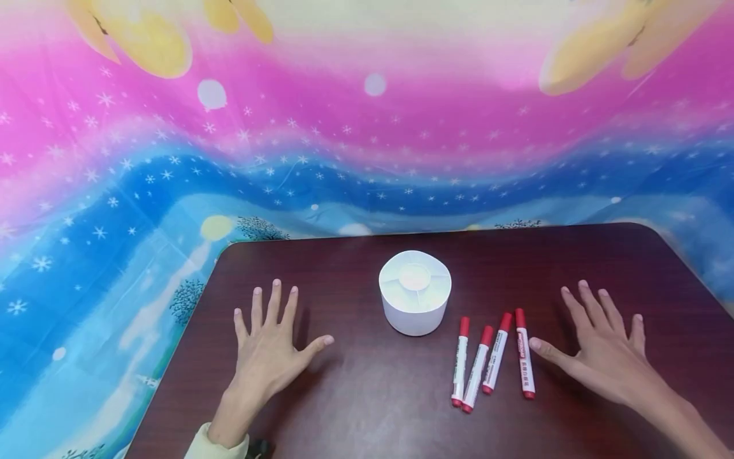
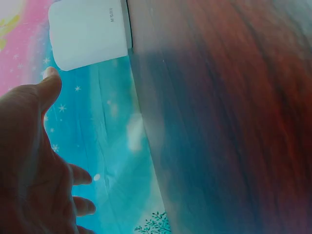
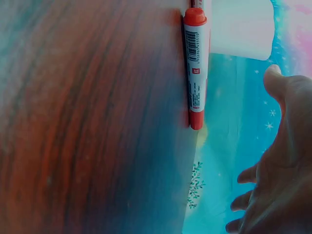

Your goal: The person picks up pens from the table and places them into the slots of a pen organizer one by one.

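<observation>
1. Snowflake-printed backdrop cloth (image 1: 344, 127) in pink and blue hangs behind a dark wood-grain table (image 1: 350, 395) with rounded far corners.
2. Four red-capped whiteboard markers lie right of centre on the table: the leftmost marker (image 1: 460, 363), the second marker (image 1: 477, 370), the third marker (image 1: 497, 357) and the rightmost marker (image 1: 524, 354).
3. Key relation: the rightmost marker lies just to the left of the right hand (image 1: 610, 357), beside its thumb tip. Its long axis runs near to far, the longer red cap at the far end and leaning slightly left, so the thumb points across the barrel rather than along it. The right wrist view shows a gap between thumb and marker.
4. The other three lean the opposite way, caps far and to the right; the left two lie very close at their near ends, and I cannot tell whether they touch.
5. A white round divided organizer (image 1: 415, 324) stands upright between the hands, beyond and to the left of the markers.
6. The left hand (image 1: 266, 357) is well apart from all four markers; the organizer lies to its right and somewhat farther off. The right hand is clearly nearer the markers.
7. Both hands are spread, fingers extended and thumbs out, grasping nothing.
</observation>
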The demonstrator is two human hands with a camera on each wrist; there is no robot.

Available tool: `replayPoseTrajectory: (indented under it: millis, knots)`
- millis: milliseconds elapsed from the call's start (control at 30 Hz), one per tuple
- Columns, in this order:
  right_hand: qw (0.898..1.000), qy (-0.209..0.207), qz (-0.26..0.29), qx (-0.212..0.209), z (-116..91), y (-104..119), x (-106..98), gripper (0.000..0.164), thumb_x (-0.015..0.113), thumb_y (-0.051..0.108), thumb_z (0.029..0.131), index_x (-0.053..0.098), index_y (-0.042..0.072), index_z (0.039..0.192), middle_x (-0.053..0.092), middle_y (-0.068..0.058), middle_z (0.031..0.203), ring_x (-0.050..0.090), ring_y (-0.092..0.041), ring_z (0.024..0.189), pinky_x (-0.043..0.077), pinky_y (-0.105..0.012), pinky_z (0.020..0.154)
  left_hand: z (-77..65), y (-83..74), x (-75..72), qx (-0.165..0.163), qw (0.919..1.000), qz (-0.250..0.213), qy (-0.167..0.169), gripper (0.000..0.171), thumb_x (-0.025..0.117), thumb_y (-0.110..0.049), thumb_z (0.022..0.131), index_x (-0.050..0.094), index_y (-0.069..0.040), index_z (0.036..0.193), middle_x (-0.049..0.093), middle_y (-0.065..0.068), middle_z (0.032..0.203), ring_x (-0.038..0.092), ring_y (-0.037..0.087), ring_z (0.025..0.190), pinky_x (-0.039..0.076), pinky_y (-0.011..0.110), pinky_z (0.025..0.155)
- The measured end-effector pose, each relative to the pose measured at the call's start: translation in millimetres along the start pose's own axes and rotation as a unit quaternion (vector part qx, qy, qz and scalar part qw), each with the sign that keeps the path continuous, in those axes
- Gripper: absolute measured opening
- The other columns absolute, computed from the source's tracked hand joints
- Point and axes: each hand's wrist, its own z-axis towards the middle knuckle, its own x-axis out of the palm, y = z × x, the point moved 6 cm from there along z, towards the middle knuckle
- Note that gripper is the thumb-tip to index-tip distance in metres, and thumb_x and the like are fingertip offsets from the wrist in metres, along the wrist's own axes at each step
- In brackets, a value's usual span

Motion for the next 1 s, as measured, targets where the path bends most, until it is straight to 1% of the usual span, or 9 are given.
replayPoseTrajectory:
  millis: [300,467,700,867,1000]
  knots:
    - [1.0,-0.005,-0.004,-0.001,2.1,2.3,1.3,0.115,0.066,0.07,0.094,0.01,0.007,0.173,0.002,-0.031,0.177,-0.004,-0.058,0.162,-0.01,-0.09,0.115,2.2,-5.1,-0.4,0.004,1.0,-0.002,-0.004,0.12,0.054,-0.092,0.085,0.018,-0.019,0.173,0.005,0.015,0.182,-0.004,0.049,0.167,-0.003,0.08,0.126]
    - [1.0,0.0,0.0,-0.002,2.2,5.1,4.0,0.116,0.067,0.071,0.093,0.012,0.006,0.172,0.004,-0.032,0.177,0.001,-0.058,0.161,-0.006,-0.09,0.115,3.3,-9.0,1.0,0.007,1.0,-0.003,-0.006,0.12,0.055,-0.091,0.085,0.018,-0.019,0.173,0.006,0.015,0.182,-0.003,0.049,0.167,-0.002,0.08,0.127]
    - [1.0,0.004,0.003,-0.006,1.6,4.7,9.0,0.118,0.069,0.071,0.092,0.013,0.005,0.172,0.007,-0.033,0.176,0.005,-0.059,0.161,0.001,-0.09,0.115,6.1,-16.7,0.2,0.015,0.9998,-0.01,-0.011,0.118,0.061,-0.086,0.086,0.018,-0.019,0.173,0.007,0.015,0.182,-0.003,0.048,0.167,-0.001,0.079,0.127]
    - [1.0,0.002,0.017,-0.016,0.9,5.2,12.0,0.116,0.071,0.067,0.093,0.014,0.003,0.171,0.011,-0.034,0.175,0.008,-0.059,0.161,0.004,-0.089,0.117,8.3,-22.5,-0.8,0.022,0.9996,-0.01,-0.011,0.119,0.058,-0.089,0.086,0.019,-0.019,0.173,0.006,0.014,0.182,-0.003,0.047,0.167,-0.001,0.078,0.128]
    - [0.999,0.0,0.028,-0.024,1.5,5.7,12.0,0.116,0.074,0.063,0.093,0.016,-0.001,0.17,0.014,-0.036,0.173,0.012,-0.061,0.159,0.011,-0.088,0.116,10.3,-27.1,-1.3,0.025,0.9995,-0.014,-0.01,0.119,0.057,-0.09,0.085,0.019,-0.019,0.173,0.005,0.013,0.182,-0.002,0.047,0.168,-0.001,0.078,0.128]
